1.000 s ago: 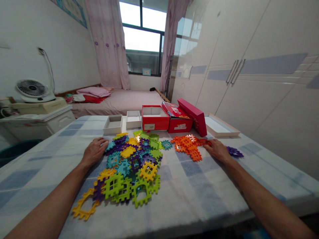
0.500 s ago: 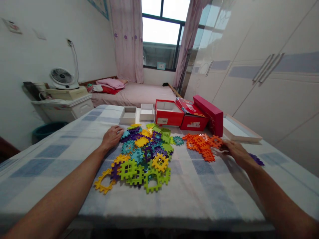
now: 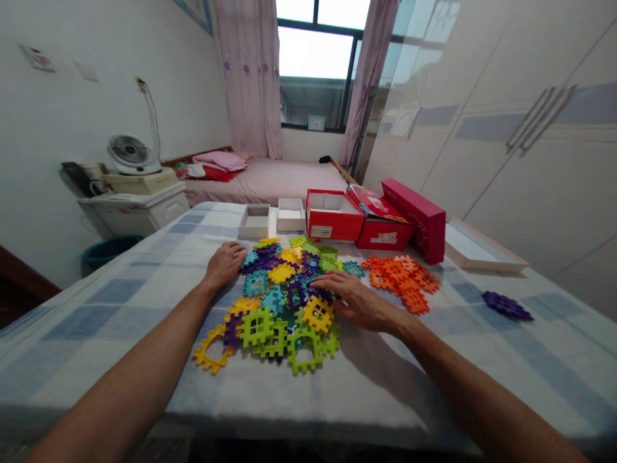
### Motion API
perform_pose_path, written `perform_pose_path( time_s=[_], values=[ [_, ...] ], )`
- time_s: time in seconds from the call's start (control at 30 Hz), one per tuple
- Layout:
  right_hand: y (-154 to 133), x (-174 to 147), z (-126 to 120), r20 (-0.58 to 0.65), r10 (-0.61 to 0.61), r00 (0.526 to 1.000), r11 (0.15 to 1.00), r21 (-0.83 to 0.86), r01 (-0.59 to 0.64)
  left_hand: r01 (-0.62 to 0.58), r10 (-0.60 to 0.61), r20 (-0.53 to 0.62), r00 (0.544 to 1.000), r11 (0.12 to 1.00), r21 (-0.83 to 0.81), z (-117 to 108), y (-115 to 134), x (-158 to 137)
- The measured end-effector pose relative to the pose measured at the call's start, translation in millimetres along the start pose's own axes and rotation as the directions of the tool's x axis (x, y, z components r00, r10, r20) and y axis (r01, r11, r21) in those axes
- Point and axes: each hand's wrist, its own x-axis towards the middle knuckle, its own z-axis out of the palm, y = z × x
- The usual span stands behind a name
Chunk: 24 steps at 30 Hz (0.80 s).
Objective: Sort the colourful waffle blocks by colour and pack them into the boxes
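A mixed pile of plastic interlocking building tiles (image 3: 282,275) in green, yellow, purple and teal lies on the checked tablecloth. My left hand (image 3: 225,265) rests at the pile's left edge, its fingertips by a teal tile (image 3: 250,258); the fingers lie loosely outstretched. Over the right side of the pile, my right hand (image 3: 361,301) reaches in with fingers extended. Its fingertips are at purple tiles beside a yellow window tile (image 3: 318,314), and the hand partly covers them. Orange tiles (image 3: 400,278) form a separate heap to the right, and purple tiles (image 3: 507,305) lie farther right.
Along the table's back stand two small white boxes (image 3: 255,230), an open red box (image 3: 335,226), another red box (image 3: 385,236) and a leaning red lid (image 3: 429,235). A shallow white tray (image 3: 482,252) sits at the back right. Beyond the table is a bed (image 3: 284,177).
My right hand has moved left from the orange heap to the mixed pile, leaving an orange tile with the heap. My left hand stays at the pile's left edge. The view has shifted slightly.
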Motion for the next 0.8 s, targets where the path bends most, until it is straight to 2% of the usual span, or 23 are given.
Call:
perform_pose_path(
  time_s=[0.1, 0.23, 0.3, 0.5, 0.8],
  values=[
    [13.3, -1.8, 7.1, -0.024, 0.109, 0.994, 0.991, -0.075, -0.111, -0.005, 0.005, 0.000, 1.000, 1.000, -0.007, -1.0, 1.6, -0.8],
    [19.1, -8.8, 3.0, -0.103, 0.226, 0.969, 0.961, -0.141, -0.239, 0.012, -0.012, -0.007, 1.000, 1.000, -0.026, -1.2, 3.3, -0.7],
    [13.7, -8.3, -0.5, -0.116, 0.230, 0.966, 0.965, -0.101, -0.242, 0.020, -0.021, -0.012, 1.000, 0.999, -0.031, -0.7, 3.6, -0.5],
    [-4.6, -3.0, -2.7, 0.014, 0.194, 0.981, 0.981, 0.019, -0.194, 0.020, -0.021, -0.023, 1.000, 0.999, -0.030, 0.4, 3.6, -0.9],
    [2.3, -4.4, 1.0, 0.019, 0.367, 0.930, 0.915, 0.173, -0.365, 0.033, -0.035, -0.038, 0.999, 0.998, -0.053, 3.7, -0.1, -0.3]
  ],
)
